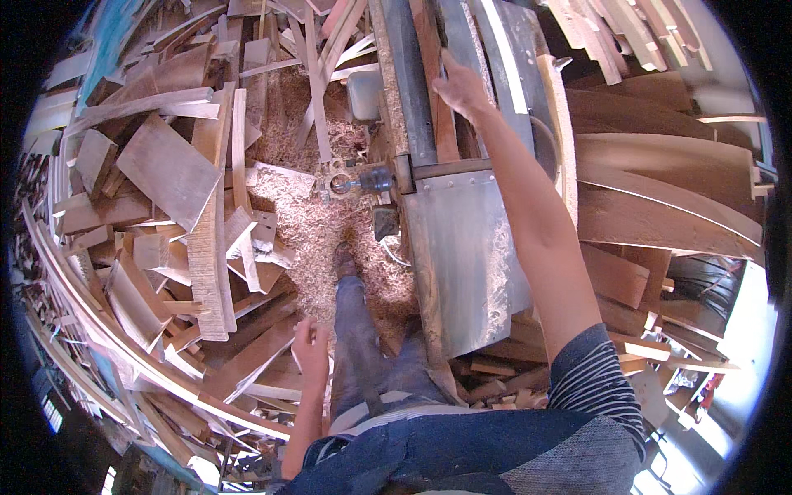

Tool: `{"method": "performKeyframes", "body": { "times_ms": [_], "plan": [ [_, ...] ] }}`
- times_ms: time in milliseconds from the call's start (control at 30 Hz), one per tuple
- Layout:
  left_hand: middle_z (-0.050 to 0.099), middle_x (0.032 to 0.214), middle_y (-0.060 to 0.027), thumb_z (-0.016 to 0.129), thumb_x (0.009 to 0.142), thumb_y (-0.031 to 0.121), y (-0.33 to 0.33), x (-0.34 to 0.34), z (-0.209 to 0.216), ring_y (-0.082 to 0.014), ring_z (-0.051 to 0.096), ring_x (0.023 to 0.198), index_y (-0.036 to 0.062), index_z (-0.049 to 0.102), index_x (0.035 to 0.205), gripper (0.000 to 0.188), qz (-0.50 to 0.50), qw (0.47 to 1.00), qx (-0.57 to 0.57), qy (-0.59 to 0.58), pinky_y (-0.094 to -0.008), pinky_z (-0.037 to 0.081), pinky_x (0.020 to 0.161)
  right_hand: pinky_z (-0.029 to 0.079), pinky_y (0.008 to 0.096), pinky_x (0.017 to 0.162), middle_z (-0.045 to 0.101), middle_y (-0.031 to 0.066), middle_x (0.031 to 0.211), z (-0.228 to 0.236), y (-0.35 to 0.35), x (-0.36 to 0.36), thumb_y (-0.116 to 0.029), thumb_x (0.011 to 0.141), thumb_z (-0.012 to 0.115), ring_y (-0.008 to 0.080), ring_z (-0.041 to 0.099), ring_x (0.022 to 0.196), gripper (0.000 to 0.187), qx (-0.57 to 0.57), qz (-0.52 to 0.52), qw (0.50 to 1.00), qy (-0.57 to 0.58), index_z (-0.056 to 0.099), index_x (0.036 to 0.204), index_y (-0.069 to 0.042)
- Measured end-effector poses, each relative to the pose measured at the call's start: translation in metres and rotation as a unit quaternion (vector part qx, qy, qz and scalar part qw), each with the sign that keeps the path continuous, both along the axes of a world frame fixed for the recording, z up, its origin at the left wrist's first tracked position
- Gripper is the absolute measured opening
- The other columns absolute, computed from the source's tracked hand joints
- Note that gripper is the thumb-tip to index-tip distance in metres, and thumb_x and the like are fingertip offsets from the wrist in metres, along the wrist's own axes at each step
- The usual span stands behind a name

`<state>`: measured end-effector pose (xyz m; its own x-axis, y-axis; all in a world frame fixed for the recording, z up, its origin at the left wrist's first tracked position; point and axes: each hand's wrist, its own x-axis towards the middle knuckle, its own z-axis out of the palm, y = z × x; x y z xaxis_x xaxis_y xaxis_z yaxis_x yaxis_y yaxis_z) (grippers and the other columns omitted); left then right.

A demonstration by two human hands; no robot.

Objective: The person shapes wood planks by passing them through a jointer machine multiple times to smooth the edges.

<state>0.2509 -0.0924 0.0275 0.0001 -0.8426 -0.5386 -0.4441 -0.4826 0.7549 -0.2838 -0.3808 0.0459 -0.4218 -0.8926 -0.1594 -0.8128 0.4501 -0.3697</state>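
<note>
A long reddish-brown wooden board [445, 136] lies lengthwise on the bed of a woodworking machine with a grey metal table [462, 264]. My right hand [464, 89] reaches far forward over the bed, its fingers closed at the board's right edge. Part of the grip is hidden by the hand itself. My left hand [310, 345] hangs low beside my leg, its fingers loosely bent and a little apart, with nothing visible in it. It is nearest to a pile of wood offcuts [169, 169].
Wood shavings [305, 214] cover the floor around my foot. A motor shaft with a dark coupling [375, 180] juts from the machine's left side. Large curved boards [660, 165] are stacked at the right, and a long bent strip [91, 318] runs along the left pile.
</note>
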Motion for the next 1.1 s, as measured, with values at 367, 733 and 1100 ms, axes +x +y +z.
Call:
{"method": "performKeyframes", "body": {
  "times_ms": [367,733,1100],
  "plan": [
    [0.065,0.134,-0.0124,0.054,0.109,0.045,-0.077,-0.192,0.048,-0.0239,0.065,0.12,0.0031,0.06,0.136,0.05,-0.039,0.846,0.136,0.514,-0.0402,0.049,0.107,0.052,0.0333,0.102,0.068,0.0112,0.132,0.128,0.287,0.132,-0.025,0.098,0.067,0.0195,0.066,0.115,0.058,-0.13,-0.198,0.699,-0.675,0.055,0.147,0.003],
    [0.068,0.106,-0.017,0.042,0.108,0.061,0.096,-0.315,0.056,-0.0281,0.067,0.091,0.0077,0.053,0.136,0.062,-0.011,0.761,0.395,0.514,-0.0433,0.059,0.079,0.051,0.031,0.091,0.063,0.0103,0.14,0.121,0.637,0.173,-0.032,0.103,0.064,0.0152,0.061,0.115,0.061,-0.088,-0.381,0.75,-0.534,0.05,0.152,0.001],
    [0.057,0.118,-0.0054,0.072,0.101,0.035,0.224,-0.353,0.029,-0.0191,0.058,0.106,0.0056,0.048,0.134,0.051,-0.16,0.913,0.15,0.344,-0.0383,0.05,0.095,0.056,0.03,0.088,0.069,0.0094,0.117,0.072,0.753,0.26,-0.013,0.088,0.08,0.018,0.067,0.102,0.072,-0.176,-0.548,0.701,-0.422,0.047,0.151,-0.001]
  ]
}}
